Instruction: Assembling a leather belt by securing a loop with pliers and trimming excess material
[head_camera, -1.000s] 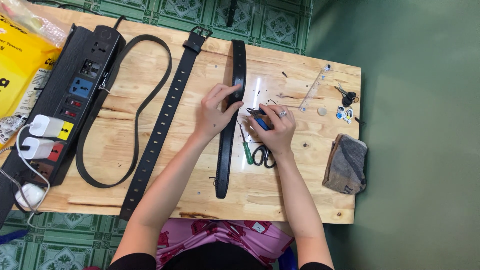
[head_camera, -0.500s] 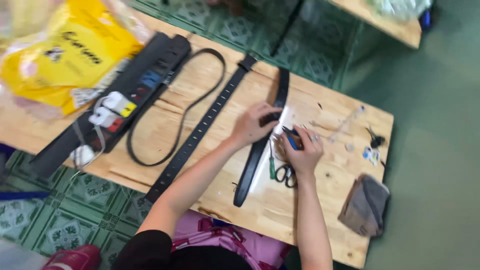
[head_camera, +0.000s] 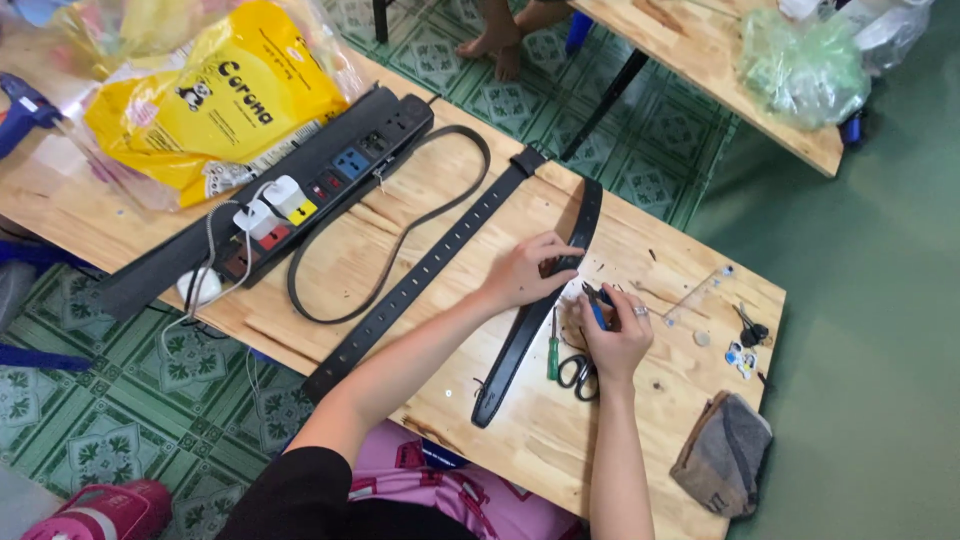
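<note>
The left hand (head_camera: 522, 272) is pressing its fingers down on a short black leather belt (head_camera: 530, 325) lying across the pale wooden table (head_camera: 640, 250). The right hand (head_camera: 617, 335) is closed tightly around a blue-handled tool (head_camera: 597, 307), tip beside the belt, above black-handled scissors (head_camera: 578, 374).

Hands at a black belt on a wooden table
Left hand (head_camera: 525, 272) presses the plain belt (head_camera: 530, 325); right hand (head_camera: 615, 335) grips a blue-handled tool (head_camera: 596, 306), scissors (head_camera: 577, 373) just beside.
</note>
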